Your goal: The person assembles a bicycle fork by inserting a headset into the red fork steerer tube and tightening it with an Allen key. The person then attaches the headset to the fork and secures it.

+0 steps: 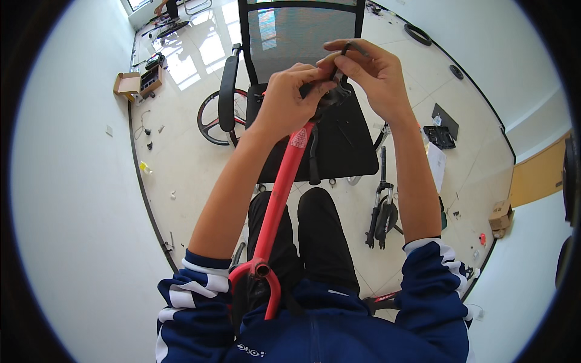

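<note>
A red bicycle frame (283, 184) rests across my lap, its top tube running up from my waist toward my hands. My left hand (289, 97) grips the black part at the frame's upper end (334, 97). My right hand (372, 69) pinches a thin black hex key (351, 47) between thumb and fingers, its short end pointing down at that black part. Both hands meet above the seat of a black office chair (351, 142). A black handlebar grip (313, 157) hangs beside the tube.
A bicycle wheel (213, 118) lies on the tiled floor left of the chair. A black suspension fork (381, 209) lies to the right near my right forearm. Cardboard boxes (127, 83) and small parts sit along the left wall, another box (501, 213) at right.
</note>
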{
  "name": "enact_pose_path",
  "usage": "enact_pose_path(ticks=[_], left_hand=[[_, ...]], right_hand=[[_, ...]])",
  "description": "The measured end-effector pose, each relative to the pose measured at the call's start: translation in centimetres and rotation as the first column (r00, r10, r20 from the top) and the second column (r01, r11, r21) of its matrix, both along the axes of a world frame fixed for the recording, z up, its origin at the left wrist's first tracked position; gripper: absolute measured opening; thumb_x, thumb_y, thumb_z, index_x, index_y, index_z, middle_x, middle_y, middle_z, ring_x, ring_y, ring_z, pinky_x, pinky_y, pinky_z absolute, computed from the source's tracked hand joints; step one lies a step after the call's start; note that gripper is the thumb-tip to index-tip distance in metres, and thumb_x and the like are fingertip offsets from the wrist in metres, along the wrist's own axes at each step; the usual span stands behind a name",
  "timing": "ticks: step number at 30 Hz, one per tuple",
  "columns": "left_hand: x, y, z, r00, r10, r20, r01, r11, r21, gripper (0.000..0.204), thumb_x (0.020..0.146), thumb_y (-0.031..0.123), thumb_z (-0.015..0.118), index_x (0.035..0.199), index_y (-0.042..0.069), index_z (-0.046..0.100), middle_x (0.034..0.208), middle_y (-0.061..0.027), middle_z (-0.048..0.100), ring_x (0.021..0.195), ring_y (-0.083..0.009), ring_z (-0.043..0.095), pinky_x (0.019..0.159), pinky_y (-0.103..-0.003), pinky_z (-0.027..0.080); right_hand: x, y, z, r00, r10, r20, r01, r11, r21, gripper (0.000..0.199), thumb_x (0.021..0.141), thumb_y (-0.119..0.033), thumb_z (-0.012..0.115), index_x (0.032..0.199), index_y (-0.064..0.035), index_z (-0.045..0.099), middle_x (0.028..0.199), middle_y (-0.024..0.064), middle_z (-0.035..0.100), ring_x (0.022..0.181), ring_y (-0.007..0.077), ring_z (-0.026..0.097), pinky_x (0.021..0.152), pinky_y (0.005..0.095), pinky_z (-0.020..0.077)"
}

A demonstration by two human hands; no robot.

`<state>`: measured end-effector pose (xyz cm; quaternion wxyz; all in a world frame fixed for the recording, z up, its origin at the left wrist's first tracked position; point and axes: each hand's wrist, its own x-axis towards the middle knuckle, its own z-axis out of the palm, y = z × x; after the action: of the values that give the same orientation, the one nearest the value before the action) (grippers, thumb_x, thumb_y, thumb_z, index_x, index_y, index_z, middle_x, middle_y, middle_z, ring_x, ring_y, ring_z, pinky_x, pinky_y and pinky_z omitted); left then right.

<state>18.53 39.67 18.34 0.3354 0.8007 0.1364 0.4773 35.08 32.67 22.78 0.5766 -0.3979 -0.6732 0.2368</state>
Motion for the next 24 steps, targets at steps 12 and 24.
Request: enact_pose_path(ticks=[12,24], left_hand=[[-0.1,-0.2,-1.7,0.998,-0.059,0.005,0.059,0.981,-0.184,0.015,0.096,0.001,0.056,0.104,-0.008,0.064,0.096,-0.0074,0.064,0.087,-0.0113,0.06,0.081,-0.024,0.046],[0.1,-0.1,-2.6,0.994,-0.05,0.101,0.071,0.973,-0.221,0.016,0.096,-0.002,0.054,0.106,-0.009,0.064,0.097,-0.0071,0.064,0.088,-0.0104,0.059,0.082,-0.023,0.046]], right_hand=[[1.0,3.8,-1.2,0.612,0.673,-0.416,-0.727,0.685,0.039,0.051,0.097,-0.05,0.052,0.111,-0.001,0.055,0.081,0.003,0.046,0.076,0.0145,0.042,0.072,0.0293,0.0377],[-1.3,3.9,-2.1,0.655,0.57,-0.497,-0.579,0.8,0.155,0.035,0.101,-0.04,0.05,0.096,-0.006,0.054,0.078,-0.0008,0.039,0.069,0.0116,0.033,0.064,0.0265,0.0341]])
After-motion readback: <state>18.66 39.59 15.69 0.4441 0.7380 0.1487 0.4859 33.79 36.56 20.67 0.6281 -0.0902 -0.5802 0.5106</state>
